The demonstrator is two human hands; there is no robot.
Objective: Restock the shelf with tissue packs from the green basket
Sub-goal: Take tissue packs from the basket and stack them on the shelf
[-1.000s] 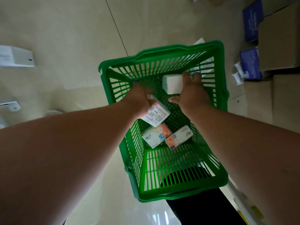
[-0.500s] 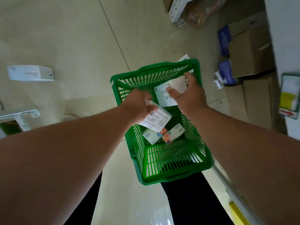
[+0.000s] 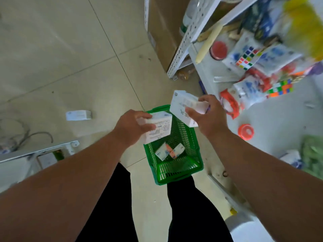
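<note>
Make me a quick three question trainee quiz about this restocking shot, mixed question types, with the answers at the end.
1. True or false: each hand holds a tissue pack.
2. How many packs lie in the green basket? A) none B) two C) five
3. Fill in: a stray white pack lies on the ____.

Key
1. True: the left hand grips a pack, the right hand grips another pack.
2. B: two packs.
3. floor

Tiled floor (image 3: 70, 49) bears green basket (image 3: 176, 169), perhaps a box (image 3: 78, 115).
</note>
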